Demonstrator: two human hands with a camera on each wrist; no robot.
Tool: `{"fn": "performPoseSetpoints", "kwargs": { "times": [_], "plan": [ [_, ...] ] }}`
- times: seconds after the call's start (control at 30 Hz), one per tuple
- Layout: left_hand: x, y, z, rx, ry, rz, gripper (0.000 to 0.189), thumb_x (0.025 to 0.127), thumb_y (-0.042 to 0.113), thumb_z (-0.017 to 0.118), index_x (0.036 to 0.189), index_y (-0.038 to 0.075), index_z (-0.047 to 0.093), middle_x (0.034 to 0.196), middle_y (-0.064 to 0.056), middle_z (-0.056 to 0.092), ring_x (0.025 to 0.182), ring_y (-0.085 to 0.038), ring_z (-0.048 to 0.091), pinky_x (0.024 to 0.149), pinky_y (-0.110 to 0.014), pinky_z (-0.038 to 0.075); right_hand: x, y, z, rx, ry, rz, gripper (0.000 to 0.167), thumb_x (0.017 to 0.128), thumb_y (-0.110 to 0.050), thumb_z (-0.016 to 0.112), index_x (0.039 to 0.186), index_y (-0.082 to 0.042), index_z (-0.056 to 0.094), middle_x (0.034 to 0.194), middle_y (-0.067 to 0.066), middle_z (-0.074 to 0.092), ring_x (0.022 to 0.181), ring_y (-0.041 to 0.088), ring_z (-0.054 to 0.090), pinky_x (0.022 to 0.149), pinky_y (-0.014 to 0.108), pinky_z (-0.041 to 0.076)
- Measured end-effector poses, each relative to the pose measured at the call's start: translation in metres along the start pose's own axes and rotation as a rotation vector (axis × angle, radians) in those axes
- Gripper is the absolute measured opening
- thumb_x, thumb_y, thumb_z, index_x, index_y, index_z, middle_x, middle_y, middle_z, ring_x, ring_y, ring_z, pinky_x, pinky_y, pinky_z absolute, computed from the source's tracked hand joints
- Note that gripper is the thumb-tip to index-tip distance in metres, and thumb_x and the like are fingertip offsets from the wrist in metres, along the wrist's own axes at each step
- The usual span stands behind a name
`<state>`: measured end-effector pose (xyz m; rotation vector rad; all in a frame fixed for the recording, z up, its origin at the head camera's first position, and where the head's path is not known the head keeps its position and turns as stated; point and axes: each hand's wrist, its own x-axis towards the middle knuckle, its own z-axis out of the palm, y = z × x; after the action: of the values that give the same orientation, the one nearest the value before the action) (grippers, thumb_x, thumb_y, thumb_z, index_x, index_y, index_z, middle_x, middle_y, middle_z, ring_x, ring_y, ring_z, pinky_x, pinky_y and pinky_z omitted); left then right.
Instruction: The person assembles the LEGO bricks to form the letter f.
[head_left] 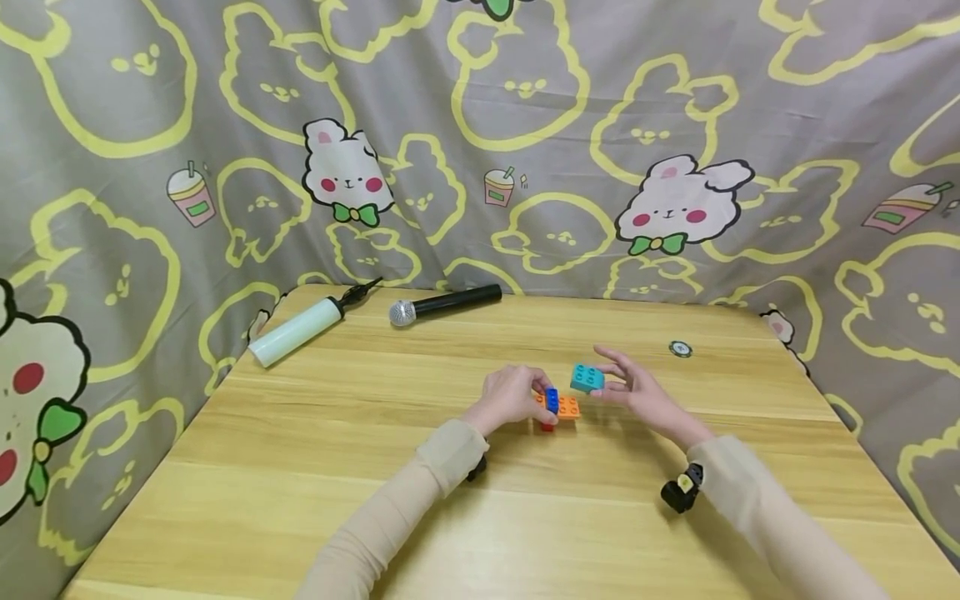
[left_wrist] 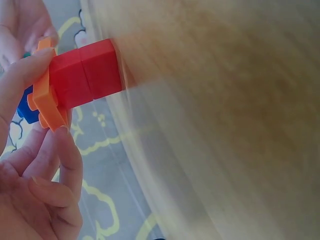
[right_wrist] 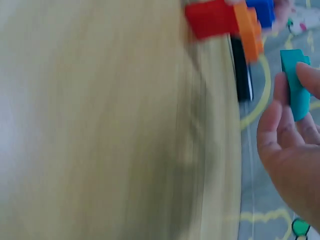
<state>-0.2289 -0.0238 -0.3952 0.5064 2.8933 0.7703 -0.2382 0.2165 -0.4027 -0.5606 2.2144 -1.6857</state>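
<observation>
My left hand (head_left: 514, 393) grips a small stack of toy building blocks near the middle of the table. Two red blocks (left_wrist: 86, 74) form its base, a flat orange block (head_left: 569, 407) lies across them, and a blue block (head_left: 552, 401) sits on the orange one. In the left wrist view, thumb and fingers pinch the orange block's ends. Just right of the stack, my right hand (head_left: 643, 402) pinches a teal block (head_left: 586, 377) by its edge, studs showing on top. The teal block (right_wrist: 296, 85) is held apart from the stack in the right wrist view.
A pale hand pump (head_left: 300, 331) with a black nozzle lies at the table's back left. Beside it is a black microphone (head_left: 450, 303) with a silver head. A round chip (head_left: 681, 349) rests at the back right. Patterned grey cloth (head_left: 420, 100) hangs behind the wooden table (head_left: 247, 492).
</observation>
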Motion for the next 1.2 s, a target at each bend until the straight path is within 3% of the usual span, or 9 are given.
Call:
{"fn": "performPoseSetpoints", "kwargs": {
  "times": [0.1,0.43,0.83,1.0,1.2],
  "plan": [
    [0.000,-0.001,0.000,0.003,-0.001,0.001,0.037,0.065,0.045,0.086,0.094,0.027,0.070,0.093,0.013,0.069,0.084,-0.007,0.059,0.065,-0.024,0.038,-0.002,-0.005,0.011,0.021,-0.024,-0.021,0.079,0.090,-0.007,0.064,0.152,-0.005,0.016,0.142,0.031,0.036,0.101,0.005,0.063,0.086,0.022,0.050],
    [0.000,-0.002,0.000,0.003,-0.004,-0.004,0.043,0.065,0.046,0.085,0.100,0.025,0.070,0.097,0.013,0.070,0.086,-0.007,0.060,0.066,-0.024,0.039,-0.001,-0.010,0.028,0.061,-0.086,-0.074,0.077,0.089,-0.002,0.064,0.151,-0.001,0.017,0.137,0.034,0.040,0.096,0.007,0.066,0.083,0.024,0.052],
    [0.001,-0.003,0.000,0.025,-0.009,0.017,0.038,0.066,0.045,0.085,0.091,0.024,0.067,0.096,0.012,0.070,0.081,-0.006,0.059,0.062,-0.023,0.039,0.003,-0.009,0.031,0.009,-0.095,-0.087,0.077,0.088,-0.002,0.065,0.150,-0.001,0.021,0.134,0.036,0.046,0.089,0.008,0.065,0.079,0.024,0.053],
    [0.002,-0.003,0.000,0.024,-0.017,0.012,0.040,0.066,0.046,0.085,0.094,0.023,0.068,0.098,0.012,0.071,0.082,-0.006,0.060,0.062,-0.023,0.039,0.003,-0.007,0.030,-0.019,-0.098,-0.121,0.077,0.087,0.001,0.065,0.150,-0.001,0.020,0.130,0.037,0.049,0.087,0.007,0.065,0.078,0.023,0.053],
    [0.000,-0.004,-0.004,0.039,-0.035,0.055,0.049,0.067,0.050,0.083,0.104,0.023,0.068,0.103,0.012,0.071,0.087,-0.007,0.062,0.063,-0.023,0.040,0.003,-0.005,0.031,-0.009,-0.098,-0.133,0.078,0.087,0.002,0.065,0.150,0.002,0.018,0.129,0.038,0.050,0.089,0.007,0.066,0.078,0.024,0.054]
  ]
}}
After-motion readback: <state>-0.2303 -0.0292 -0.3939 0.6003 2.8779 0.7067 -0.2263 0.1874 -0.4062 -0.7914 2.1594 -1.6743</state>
